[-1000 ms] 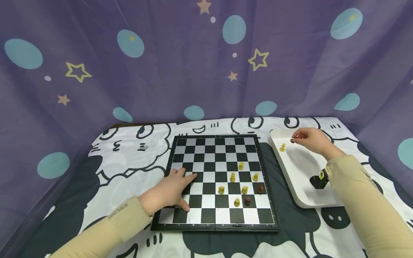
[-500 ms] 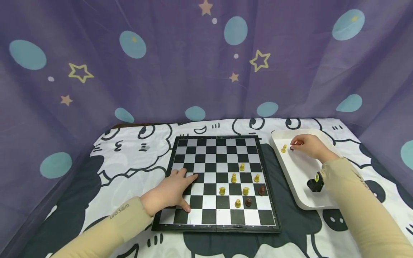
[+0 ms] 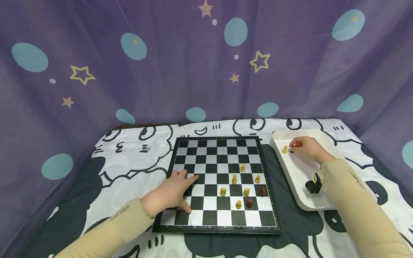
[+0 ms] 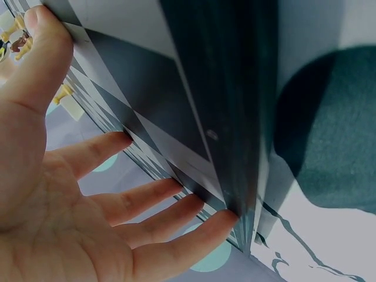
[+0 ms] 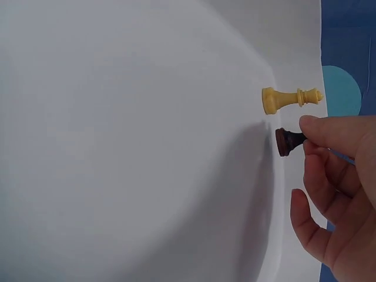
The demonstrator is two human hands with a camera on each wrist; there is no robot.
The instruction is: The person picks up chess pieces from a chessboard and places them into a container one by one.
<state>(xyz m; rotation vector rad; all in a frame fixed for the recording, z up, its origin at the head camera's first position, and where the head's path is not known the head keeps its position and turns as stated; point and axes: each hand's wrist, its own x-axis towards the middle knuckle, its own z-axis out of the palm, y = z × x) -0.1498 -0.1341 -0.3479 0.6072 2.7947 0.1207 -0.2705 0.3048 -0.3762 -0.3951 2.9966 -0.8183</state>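
A dark chess piece [image 5: 288,143] is sitting in the pinch of the right hand [image 3: 308,147], near the far left corner of the white tray [image 3: 299,186]; whether its base is touching the tray cannot be told. Just beside it in the tray, a yellow chess piece [image 5: 288,98] is standing upright. The left hand [image 3: 169,190] is holding nothing, spreading its fingers on the left side of the chessboard [image 3: 206,157]. Six yellow pieces [image 3: 234,178] and two dark pieces [image 3: 262,191] are standing on its right half. The left sleeve [image 3: 119,225] is showing lettering [image 3: 120,213], seemingly "Let's Slim".

The left sleeve [image 3: 109,228] seemingly reads "Lets Slim"; lettering on the right sleeve [image 3: 361,204] is too blurred.
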